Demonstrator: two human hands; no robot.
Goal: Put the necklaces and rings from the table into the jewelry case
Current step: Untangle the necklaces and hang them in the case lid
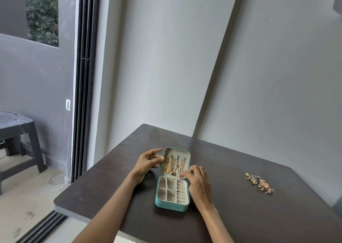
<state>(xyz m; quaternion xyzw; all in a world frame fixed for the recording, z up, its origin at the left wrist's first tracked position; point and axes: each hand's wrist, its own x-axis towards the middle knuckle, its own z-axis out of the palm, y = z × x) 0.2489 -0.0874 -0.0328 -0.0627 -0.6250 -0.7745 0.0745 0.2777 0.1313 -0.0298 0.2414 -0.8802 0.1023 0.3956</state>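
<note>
— What's the biggest thing here?
— The dark table [240, 215], its far edge against the wall. Near its left edge lies the teal jewelry case [173, 206], open, lid flat toward the wall.
— And the necklaces?
— The necklaces [174, 164] hang inside the lid. The rings [260, 182] sit clustered toward the right edge, well apart.
— Each grip?
— The left hand [147, 162], fingers loosely spread, touches the lid's left rim. The right hand [199, 181] pinches at a pendant by the hinge.
</note>
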